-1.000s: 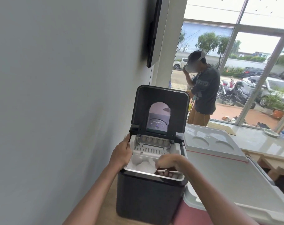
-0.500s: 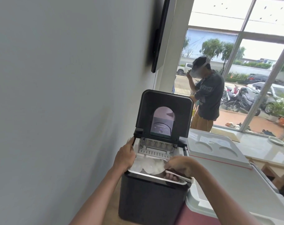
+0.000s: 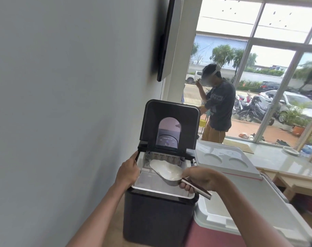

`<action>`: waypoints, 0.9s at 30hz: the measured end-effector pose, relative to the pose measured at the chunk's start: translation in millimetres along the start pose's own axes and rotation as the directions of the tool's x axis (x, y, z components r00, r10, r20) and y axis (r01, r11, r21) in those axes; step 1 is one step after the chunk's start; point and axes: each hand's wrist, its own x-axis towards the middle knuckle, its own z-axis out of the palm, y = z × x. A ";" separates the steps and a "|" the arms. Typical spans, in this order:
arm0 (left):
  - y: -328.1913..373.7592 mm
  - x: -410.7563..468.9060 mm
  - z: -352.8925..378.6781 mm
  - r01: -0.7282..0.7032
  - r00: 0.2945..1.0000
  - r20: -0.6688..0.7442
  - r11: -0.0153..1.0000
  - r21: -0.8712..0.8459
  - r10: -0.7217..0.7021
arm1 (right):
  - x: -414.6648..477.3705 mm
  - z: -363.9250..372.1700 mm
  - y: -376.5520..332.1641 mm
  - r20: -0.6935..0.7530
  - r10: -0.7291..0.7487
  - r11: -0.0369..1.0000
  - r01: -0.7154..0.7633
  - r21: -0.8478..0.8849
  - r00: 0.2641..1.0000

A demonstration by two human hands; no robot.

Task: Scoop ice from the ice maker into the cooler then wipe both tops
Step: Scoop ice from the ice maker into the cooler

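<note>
A black ice maker point(image 3: 157, 218) stands against the wall with its lid point(image 3: 171, 122) raised upright. My left hand point(image 3: 127, 173) grips the left rim of its open bin. My right hand point(image 3: 199, 179) holds the handle of a metal scoop point(image 3: 167, 172), which is lifted above the bin and looks filled with ice. To the right lies the cooler point(image 3: 240, 207), red-bodied with a white lid that looks closed.
A grey wall runs close on the left, with a dark screen point(image 3: 166, 38) mounted above. Another person point(image 3: 217, 106) stands beyond the ice maker by large windows. A pale counter point(image 3: 276, 159) with a plate point(image 3: 290, 151) lies at the back right.
My right hand has raised the scoop out of the bin, so its bowl now shows above the ice. My left hand has stayed on the rim.
</note>
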 end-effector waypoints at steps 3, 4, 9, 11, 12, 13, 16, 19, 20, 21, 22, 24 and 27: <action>-0.7 0.6 -0.8 -0.015 1.000 -0.001 0.999 0.038 0.016 | -22.8 -22.2 1.6 -0.059 -0.061 0.998 0.062 0.003 0.996; -0.1 0.4 -0.3 -0.025 1.000 -0.001 0.998 0.054 0.025 | -32.5 -31.8 4.4 -0.091 -0.076 0.997 0.077 0.001 0.993; -0.8 0.2 3.0 -0.037 0.999 0.004 0.990 0.133 0.036 | -69.8 -86.0 33.8 -0.279 -0.086 0.995 0.070 -0.066 0.956; -1.5 1.2 4.2 -0.029 1.000 0.001 0.986 0.163 0.029 | -78.3 -104.0 52.0 -0.349 -0.076 0.993 0.039 -0.112 0.934; -0.9 0.4 4.8 -0.025 1.000 -0.001 0.985 0.169 0.025 | -80.3 -111.0 61.7 -0.389 -0.068 0.991 0.017 -0.133 0.919; 0.2 -0.7 5.5 -0.020 1.000 -0.003 0.985 0.172 0.021 | -80.6 -116.7 71.6 -0.421 -0.055 0.988 -0.012 -0.153 0.905; 2.2 -3.2 5.9 0.004 1.000 -0.012 0.983 0.182 -0.001 | -71.4 -121.6 100.5 -0.476 -0.015 0.958 -0.124 -0.259 0.879; 0.9 -3.6 7.3 0.007 1.000 -0.024 0.978 0.207 -0.002 | -55.7 -113.9 122.3 -0.472 -0.001 0.910 -0.195 -0.365 0.881; 1.1 -4.0 7.7 0.008 1.000 -0.027 0.977 0.211 -0.003 | -51.7 -109.8 126.7 -0.466 0.007 0.894 -0.215 -0.394 0.885; 0.2 -4.1 7.9 0.010 0.999 -0.032 0.978 0.209 -0.004 | -48.2 -106.2 129.2 -0.462 0.011 0.874 -0.233 -0.426 0.887; -0.8 -4.4 8.0 0.013 0.999 -0.040 0.979 0.204 -0.005 | -46.0 -103.0 129.2 -0.468 0.011 0.852 -0.254 -0.459 0.883; -3.3 -3.9 9.2 0.017 0.999 -0.053 0.979 0.203 -0.007 | -42.9 -100.0 126.6 -0.500 -0.014 0.807 -0.285 -0.517 0.866; -7.0 -1.6 10.4 0.011 0.998 -0.056 0.977 0.213 0.001 | -45.1 -97.8 122.6 -0.528 -0.071 0.760 -0.297 -0.578 0.846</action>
